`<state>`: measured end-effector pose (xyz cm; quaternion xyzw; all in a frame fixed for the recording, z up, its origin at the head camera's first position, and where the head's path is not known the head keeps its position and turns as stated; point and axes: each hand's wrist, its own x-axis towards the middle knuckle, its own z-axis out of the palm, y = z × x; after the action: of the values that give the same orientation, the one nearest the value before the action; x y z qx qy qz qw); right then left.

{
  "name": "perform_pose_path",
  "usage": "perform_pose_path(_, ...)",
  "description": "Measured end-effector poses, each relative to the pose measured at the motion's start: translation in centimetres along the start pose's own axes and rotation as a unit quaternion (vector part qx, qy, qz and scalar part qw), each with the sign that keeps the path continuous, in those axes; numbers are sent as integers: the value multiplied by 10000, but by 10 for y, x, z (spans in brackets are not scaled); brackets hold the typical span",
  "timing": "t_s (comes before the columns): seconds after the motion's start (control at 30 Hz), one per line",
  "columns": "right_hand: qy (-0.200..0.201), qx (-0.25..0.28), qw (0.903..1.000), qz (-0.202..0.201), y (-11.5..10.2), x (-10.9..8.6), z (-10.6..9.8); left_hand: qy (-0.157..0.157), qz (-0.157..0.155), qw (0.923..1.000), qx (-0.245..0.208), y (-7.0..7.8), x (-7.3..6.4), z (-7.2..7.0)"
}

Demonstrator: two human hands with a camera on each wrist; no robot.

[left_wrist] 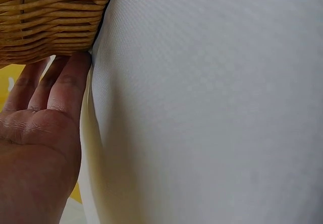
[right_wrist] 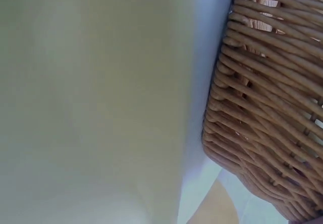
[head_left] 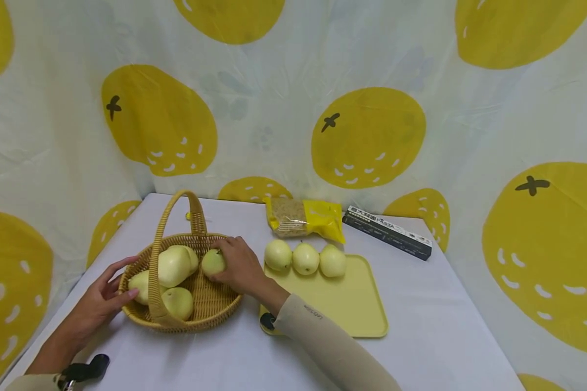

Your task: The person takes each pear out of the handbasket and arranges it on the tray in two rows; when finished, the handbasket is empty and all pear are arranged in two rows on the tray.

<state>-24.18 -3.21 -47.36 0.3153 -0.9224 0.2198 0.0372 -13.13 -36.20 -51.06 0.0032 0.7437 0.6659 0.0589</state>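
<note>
A: Report progress, as seen from beside the tabletop (head_left: 435, 326).

B: Judged by the layout, moving pears between tray and basket is partway. Basket (head_left: 210, 300), at nine o'clock: four pears (head_left: 173, 267) visible inside, untouched by the right grip (head_left: 239, 266). Tray (head_left: 332, 304), at three o'clock: three pears (head_left: 305, 258), in a row along its far edge, ten to twelve o'clock.

A: State of the right grip?

B: Closed to one fruit's width, thumb below, fingers above, on a single green pear (head_left: 212, 263). Position: within the basket rim, at two o'clock. Release not yet done. Contact with the basket floor: cannot tell.

A: And the left grip (head_left: 102, 300)?

B: At the basket's nine o'clock edge, thumb over the rim, fingers against the outer wall. It appears to steady the basket. No pear in it.

A: Outstanding?

B: The held pear and, I judge, the tray's three. The noodle packet (head_left: 303, 217) lies at twelve o'clock, the long box (head_left: 388, 232) at two; neither is touched.
</note>
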Motion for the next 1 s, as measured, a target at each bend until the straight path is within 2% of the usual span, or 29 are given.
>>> perform_pose_path(0.23, 50, 86, 9999, -28, 1, -2, 1, 12, 51, 10000, -25, 0, 0, 0)
perform_pose_path(0.47, -13, 620, 9981, -26, 5, -5, -4, 53, -20, 9999, -86, -1, 2, 0)
perform_pose_path(0.73, -128, 1649, 9861, 152, 11, -8, -15, 38, -68, 9999, -78, 0, 2, 2)
perform_pose_path(1.0, 14, 1996, 9799, 54, 13, -17, -34, 85, -229, 9996, 151, 1, 1, 1)
